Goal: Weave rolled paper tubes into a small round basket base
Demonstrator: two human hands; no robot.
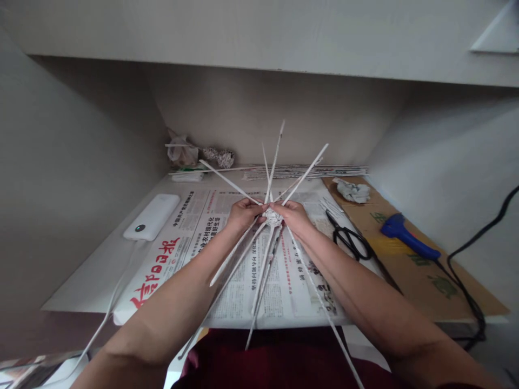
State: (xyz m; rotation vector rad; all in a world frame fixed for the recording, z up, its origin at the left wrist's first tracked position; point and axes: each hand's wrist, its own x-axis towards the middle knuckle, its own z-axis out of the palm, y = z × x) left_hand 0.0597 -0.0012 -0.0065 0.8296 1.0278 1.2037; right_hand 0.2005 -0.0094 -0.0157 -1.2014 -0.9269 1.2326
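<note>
Between my two hands is a small round weaving of rolled paper strips (273, 217), with several long white paper sticks radiating out from its woven centre. My left hand (245, 213) grips its left edge, fingers curled around the sticks there. On the opposite edge, my right hand (295, 216) pinches the weaving near the base of the upper right sticks. Some sticks point away toward the back wall; others hang down toward my lap. Both sets of fingertips partly hide the woven centre. Beneath it lies a spread newspaper (239, 281).
Black-handled scissors (351, 240) and a blue glue gun (409, 237) lie at right, the gun on flattened cardboard (441, 286). Crumpled paper (352, 190) sits behind them. A bundle of paper sticks (304, 172) runs along the back. A white power bank (153, 217) with a cable is at left.
</note>
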